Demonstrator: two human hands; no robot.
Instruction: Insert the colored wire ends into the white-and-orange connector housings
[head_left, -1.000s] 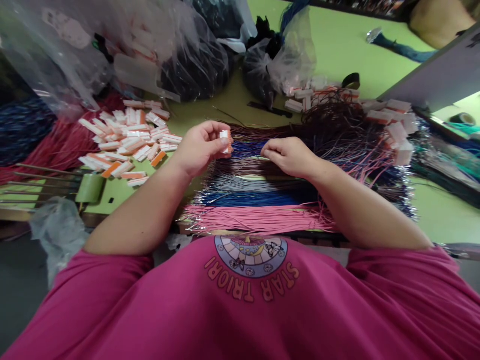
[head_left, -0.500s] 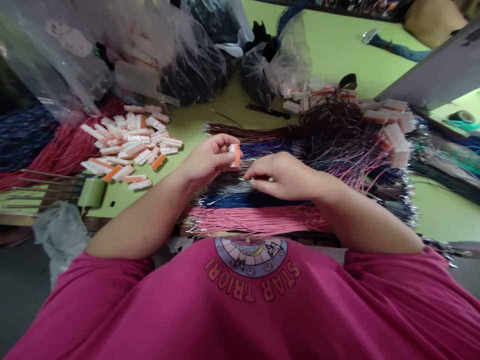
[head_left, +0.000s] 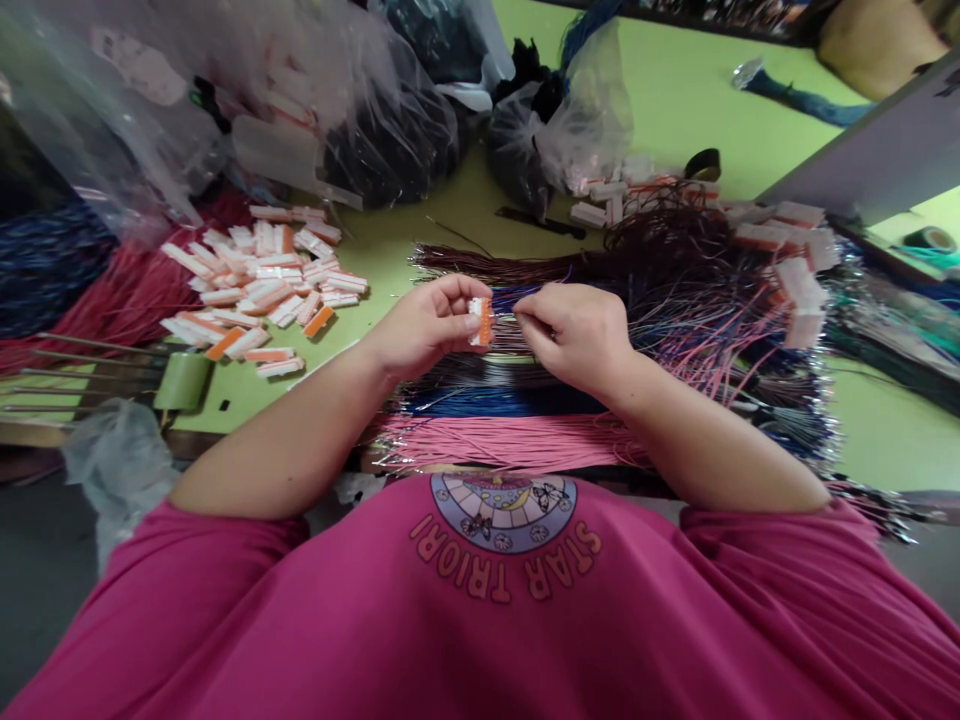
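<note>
Between the thumb and fingers of my left hand (head_left: pixel 431 322) is a small orange-and-white plastic connector housing (head_left: pixel 481 322), its orange face turned to the right. Just right of it, my right hand (head_left: pixel 576 330) is closed in a pinch on a thin wire (head_left: pixel 504 317) whose end points at the housing. Whether the wire tip touches the housing is too small to tell. Under both hands lie bundles of cut wires with metal-tipped ends: pink wires (head_left: pixel 510 442), blue wires (head_left: pixel 517 402) and dark brown wires (head_left: pixel 517 262), with grey and purple ones between.
A heap of similar connector housings (head_left: pixel 262 280) lies to the left, beside a green block with metal rods (head_left: pixel 182 382). Clear plastic bags (head_left: pixel 390 130) stand behind. More housings (head_left: pixel 799 290) with wires attached are at the right, near a grey panel (head_left: pixel 862 150).
My right hand has moved up and a little right, and its fingers have closed into a pinch on a wire. My left hand, still holding the housing, has shifted slightly right.
</note>
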